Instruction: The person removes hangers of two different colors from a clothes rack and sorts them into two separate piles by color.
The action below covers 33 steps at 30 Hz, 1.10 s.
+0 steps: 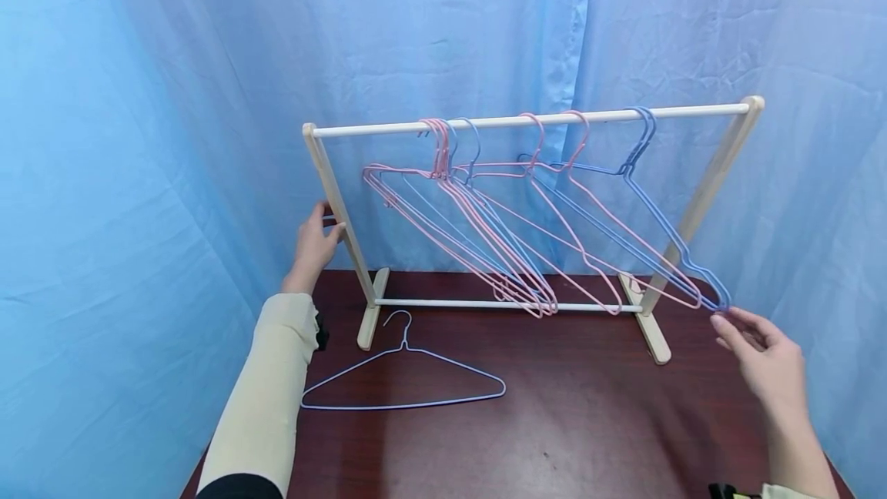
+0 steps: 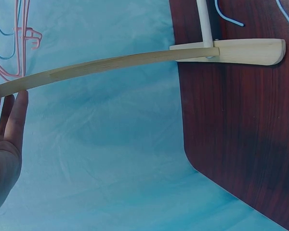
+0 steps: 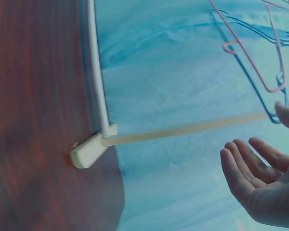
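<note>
A wooden clothes rack (image 1: 533, 121) with a white top rail stands on the table. Its left post (image 1: 337, 191) is held by my left hand (image 1: 316, 243), thumb in front and fingers behind; in the left wrist view, fingertips (image 2: 22, 98) meet its edge. Two darker blue hangers (image 1: 658, 214) hang at the rail's right. My right hand (image 1: 769, 356) is at their lower front corner. In the right wrist view, the thumb overlaps the blue hanger corner (image 3: 275, 119), while the other fingers lie apart from it, loosely bent.
Several pink hangers (image 1: 443, 152) and light blue hangers (image 1: 474, 156) hang left of centre, with more pink hangers (image 1: 574, 152) toward the right. One blue hanger (image 1: 402, 407) lies flat on the dark wooden table (image 1: 554, 422). Blue curtains (image 1: 443, 37) surround the table.
</note>
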Available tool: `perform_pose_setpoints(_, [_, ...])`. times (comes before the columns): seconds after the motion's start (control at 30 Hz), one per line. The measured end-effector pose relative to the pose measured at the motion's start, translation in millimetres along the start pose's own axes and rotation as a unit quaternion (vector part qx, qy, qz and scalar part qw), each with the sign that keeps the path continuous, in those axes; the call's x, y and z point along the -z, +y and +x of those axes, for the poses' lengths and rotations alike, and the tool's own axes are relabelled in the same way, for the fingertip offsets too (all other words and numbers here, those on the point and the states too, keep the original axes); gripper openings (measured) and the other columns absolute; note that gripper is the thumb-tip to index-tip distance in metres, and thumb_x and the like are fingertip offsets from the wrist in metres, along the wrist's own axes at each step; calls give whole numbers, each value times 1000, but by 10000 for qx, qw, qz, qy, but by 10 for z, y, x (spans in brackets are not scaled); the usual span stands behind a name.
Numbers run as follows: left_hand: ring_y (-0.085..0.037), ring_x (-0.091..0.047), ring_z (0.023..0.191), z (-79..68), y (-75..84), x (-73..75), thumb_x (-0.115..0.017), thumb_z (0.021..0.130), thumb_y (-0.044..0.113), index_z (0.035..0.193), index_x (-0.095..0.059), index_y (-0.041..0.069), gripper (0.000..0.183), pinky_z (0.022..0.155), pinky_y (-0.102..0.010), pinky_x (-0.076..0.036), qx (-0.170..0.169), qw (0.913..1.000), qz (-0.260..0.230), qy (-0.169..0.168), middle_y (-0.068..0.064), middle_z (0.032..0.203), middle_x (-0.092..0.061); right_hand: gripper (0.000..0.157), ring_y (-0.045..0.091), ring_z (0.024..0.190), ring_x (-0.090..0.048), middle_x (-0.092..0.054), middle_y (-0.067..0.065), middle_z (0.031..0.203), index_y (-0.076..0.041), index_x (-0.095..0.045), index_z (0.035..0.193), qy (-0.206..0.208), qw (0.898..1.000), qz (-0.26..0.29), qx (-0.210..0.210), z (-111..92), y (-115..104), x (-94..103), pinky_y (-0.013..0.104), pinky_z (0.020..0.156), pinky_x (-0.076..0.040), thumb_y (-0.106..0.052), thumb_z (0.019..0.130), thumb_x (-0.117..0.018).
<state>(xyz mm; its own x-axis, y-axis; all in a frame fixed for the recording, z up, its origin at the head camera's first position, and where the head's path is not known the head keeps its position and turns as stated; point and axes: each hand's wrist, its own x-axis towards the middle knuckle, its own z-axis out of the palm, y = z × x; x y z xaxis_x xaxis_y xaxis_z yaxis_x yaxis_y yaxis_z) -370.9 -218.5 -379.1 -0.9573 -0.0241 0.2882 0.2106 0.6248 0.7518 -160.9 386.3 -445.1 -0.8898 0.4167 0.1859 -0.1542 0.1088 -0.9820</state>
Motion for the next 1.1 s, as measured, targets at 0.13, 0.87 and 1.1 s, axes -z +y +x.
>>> perform_pose_setpoints(0.13, [-42, -50, 134, -2, -1, -2, -51, 105, 18, 146, -39, 6, 44, 100, -54, -55, -15, 10000, -26, -3, -22, 143, -49, 19, -4, 76, -72, -75, -19, 90, -25, -70, 105, -323, 9957, 870, 15, 89, -112, 29, 10, 66, -58, -9, 98, -63])
perform_pose_setpoints(0.87, [-41, -51, 132, -6, -12, -3, -51, 105, 18, 145, -39, 6, 43, 99, -53, -56, -84, 10000, 22, 18, -22, 142, -50, 25, 9, 81, -76, -78, -2, 93, -7, -78, 101, -1162, 9699, 2133, -152, 280, -274, -53, 24, 69, -62, 6, 96, -57])
perform_pose_setpoints(1.1, [-40, -50, 133, -5, -17, -3, -51, 105, 18, 145, -39, 6, 44, 99, -53, -56, -91, 9999, 53, 12, -22, 144, -49, 26, 12, 80, -76, -77, 3, 91, -3, -79, 96, -1197, 9564, 2644, -330, 284, -291, -47, 27, 69, -63, 7, 97, -55])
